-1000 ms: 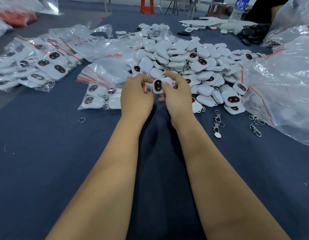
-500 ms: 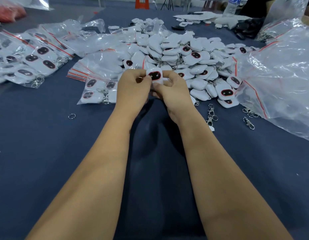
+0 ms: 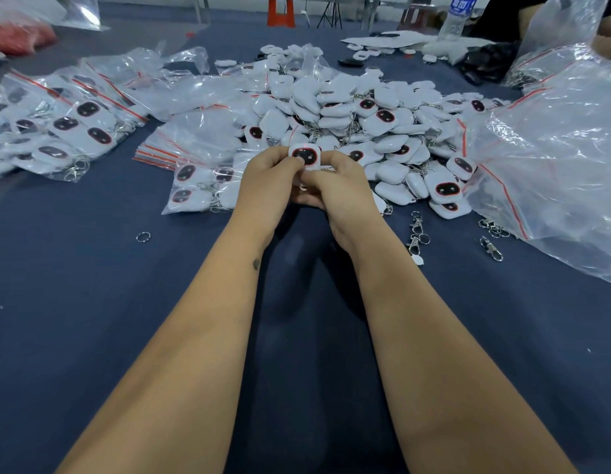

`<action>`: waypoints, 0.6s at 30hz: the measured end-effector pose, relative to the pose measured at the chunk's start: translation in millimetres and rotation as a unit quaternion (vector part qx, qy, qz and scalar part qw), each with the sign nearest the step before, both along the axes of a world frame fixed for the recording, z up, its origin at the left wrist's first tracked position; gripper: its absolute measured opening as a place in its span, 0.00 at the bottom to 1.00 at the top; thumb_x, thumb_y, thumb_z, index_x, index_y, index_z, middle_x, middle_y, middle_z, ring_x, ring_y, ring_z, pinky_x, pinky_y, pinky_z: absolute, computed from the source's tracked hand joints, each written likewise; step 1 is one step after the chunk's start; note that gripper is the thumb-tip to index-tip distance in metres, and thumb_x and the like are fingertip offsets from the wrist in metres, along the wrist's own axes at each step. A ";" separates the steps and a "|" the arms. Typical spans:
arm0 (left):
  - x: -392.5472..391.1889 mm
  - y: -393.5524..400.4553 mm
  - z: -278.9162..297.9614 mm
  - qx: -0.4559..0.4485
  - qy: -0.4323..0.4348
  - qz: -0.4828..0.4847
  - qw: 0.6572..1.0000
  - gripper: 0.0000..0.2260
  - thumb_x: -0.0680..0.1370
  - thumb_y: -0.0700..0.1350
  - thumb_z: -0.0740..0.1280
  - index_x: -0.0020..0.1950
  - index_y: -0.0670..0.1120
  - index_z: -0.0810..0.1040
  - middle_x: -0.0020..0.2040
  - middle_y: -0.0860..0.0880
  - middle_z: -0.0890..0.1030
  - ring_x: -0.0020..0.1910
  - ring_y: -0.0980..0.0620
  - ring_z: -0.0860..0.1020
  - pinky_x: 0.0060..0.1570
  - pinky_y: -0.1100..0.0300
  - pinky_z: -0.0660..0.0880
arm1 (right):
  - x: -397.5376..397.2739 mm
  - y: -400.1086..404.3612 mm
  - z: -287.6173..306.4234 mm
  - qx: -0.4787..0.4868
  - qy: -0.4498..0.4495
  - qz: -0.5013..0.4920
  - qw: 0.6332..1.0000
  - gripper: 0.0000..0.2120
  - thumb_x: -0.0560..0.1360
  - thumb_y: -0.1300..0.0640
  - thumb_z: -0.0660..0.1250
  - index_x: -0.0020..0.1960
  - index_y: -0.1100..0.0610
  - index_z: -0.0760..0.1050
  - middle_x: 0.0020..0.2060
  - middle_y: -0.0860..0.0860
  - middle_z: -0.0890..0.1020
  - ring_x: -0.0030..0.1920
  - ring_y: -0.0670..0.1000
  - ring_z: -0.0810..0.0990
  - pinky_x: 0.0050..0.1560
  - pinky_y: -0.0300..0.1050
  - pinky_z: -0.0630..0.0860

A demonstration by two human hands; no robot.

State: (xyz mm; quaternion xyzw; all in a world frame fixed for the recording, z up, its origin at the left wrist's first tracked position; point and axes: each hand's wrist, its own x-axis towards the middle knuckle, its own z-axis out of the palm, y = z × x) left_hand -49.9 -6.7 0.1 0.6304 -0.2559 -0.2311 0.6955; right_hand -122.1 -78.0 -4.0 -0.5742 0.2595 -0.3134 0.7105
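Observation:
A small white keychain gadget (image 3: 304,156) with a dark oval screen ringed in red is held upright between both hands over the dark blue tablecloth (image 3: 91,302). My left hand (image 3: 268,186) pinches its left side with curled fingers. My right hand (image 3: 341,189) grips its right side and lower edge. Its bottom part is hidden by my fingers. Just behind lies a big loose pile of the same white gadgets (image 3: 365,124).
Zip bags packed with gadgets (image 3: 68,131) lie at the left, and a smaller packed bag (image 3: 198,186) sits beside my left hand. A large crumpled plastic bag (image 3: 564,159) fills the right. Loose metal clasps (image 3: 417,230) and a key ring (image 3: 143,237) lie on the cloth.
Both hands have drawn closer together around the gadget and turned it upright, so its screen faces me squarely. The camera view has shifted slightly.

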 end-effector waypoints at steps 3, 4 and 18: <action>0.8 1.1 0.0 -0.002 -0.004 -0.004 1.000 0.09 0.79 0.39 0.62 0.43 0.49 0.80 0.28 0.56 0.77 0.24 0.61 0.72 0.23 0.70 0.67 | -0.2 0.1 1.9 0.014 -0.010 0.020 1.000 0.07 0.78 0.66 0.61 0.55 0.63 0.74 0.38 0.56 0.82 0.33 0.51 0.83 0.39 0.47 0.83; 0.7 1.3 -0.2 0.000 -0.010 -0.007 1.000 0.10 0.79 0.39 0.62 0.44 0.49 0.80 0.27 0.58 0.76 0.23 0.62 0.72 0.23 0.71 0.66 | -0.1 -0.3 1.8 0.018 -0.012 0.021 1.000 0.07 0.79 0.65 0.61 0.56 0.63 0.74 0.39 0.56 0.81 0.32 0.51 0.83 0.40 0.48 0.83; 0.9 2.3 -0.2 0.010 -0.021 -0.013 1.000 0.08 0.78 0.40 0.65 0.49 0.49 0.83 0.37 0.53 0.80 0.33 0.60 0.76 0.29 0.69 0.71 | 1.5 0.6 -3.1 -0.024 -0.012 -0.017 0.999 0.06 0.78 0.63 0.62 0.45 0.57 0.76 0.46 0.60 0.81 0.41 0.53 0.82 0.40 0.48 0.82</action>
